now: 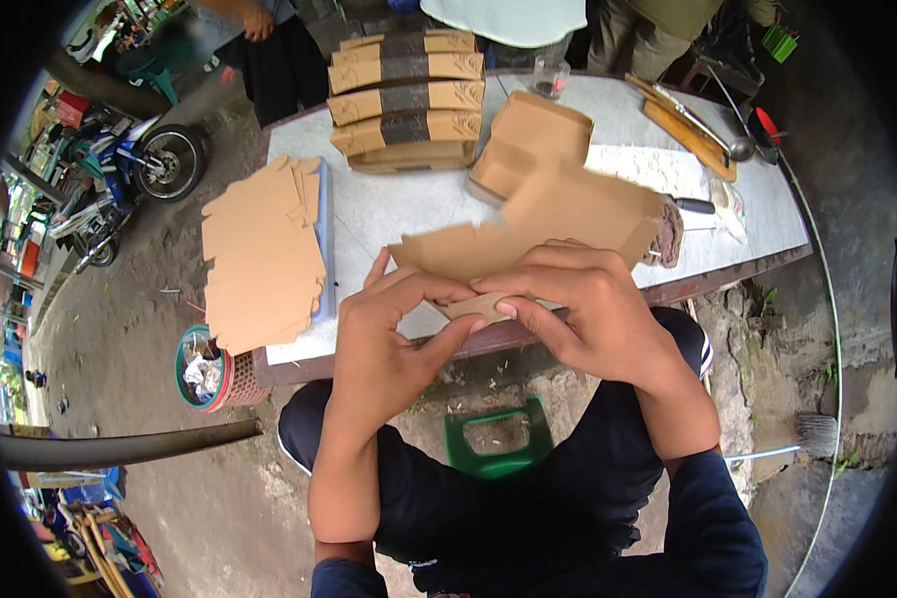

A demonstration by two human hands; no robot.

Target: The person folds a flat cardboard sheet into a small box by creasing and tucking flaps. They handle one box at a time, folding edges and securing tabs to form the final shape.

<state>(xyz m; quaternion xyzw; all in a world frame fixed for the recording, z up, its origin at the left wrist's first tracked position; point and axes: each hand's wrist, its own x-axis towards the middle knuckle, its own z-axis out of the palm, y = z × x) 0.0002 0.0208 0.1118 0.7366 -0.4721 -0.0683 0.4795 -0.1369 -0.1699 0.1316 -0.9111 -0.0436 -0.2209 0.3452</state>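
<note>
A flat brown cardboard box blank (568, 214) lies partly over the table's near edge, its outline a little blurred. My left hand (394, 324) pinches the near flap between thumb and fingers, with one finger stretched out along the left side. From the right, my right hand (583, 309) grips the same flap, its thumb close to the left thumb. Between the thumbs the flap (483, 307) is bent up from the sheet. Beyond the blank sits a folded cardboard box (533, 135) with its lid up.
Several closed boxes with dark bands (406, 95) are stacked at the back. Flat blanks (261, 254) lie on the left. A glass (549, 76), a wooden board (688, 140), a ladle (740, 149) and a black-handled knife (695, 205) are to the right. A lined basket (224, 384) stands below.
</note>
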